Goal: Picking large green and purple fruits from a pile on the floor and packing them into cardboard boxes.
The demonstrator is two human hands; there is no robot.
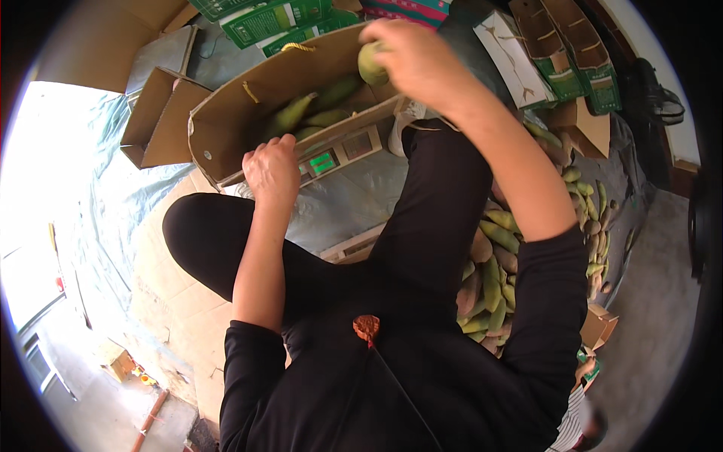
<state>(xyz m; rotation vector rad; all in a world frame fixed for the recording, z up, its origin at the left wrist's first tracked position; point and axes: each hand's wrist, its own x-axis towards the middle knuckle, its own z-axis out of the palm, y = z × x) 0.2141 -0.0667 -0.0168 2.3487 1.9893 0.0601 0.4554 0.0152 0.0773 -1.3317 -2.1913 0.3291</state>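
In front of me a long open cardboard box [218, 124] holds several green radishes [290, 114]. My left hand [273, 167] has its fingers curled over the box's near edge. At the box's right end my right hand [410, 64] grips another green radish [373, 63], held above the opening. Beneath the near side of the box sits a scale with a lit green display [322, 163]. The box hides most of the scale.
Green and brownish radishes [493, 282] lie heaped on the floor beside my right leg. Green printed cartons [260, 24] stand behind the box, and opened cartons [561, 45] are at the far right. A smaller open carton [162, 117] adjoins the box's left end.
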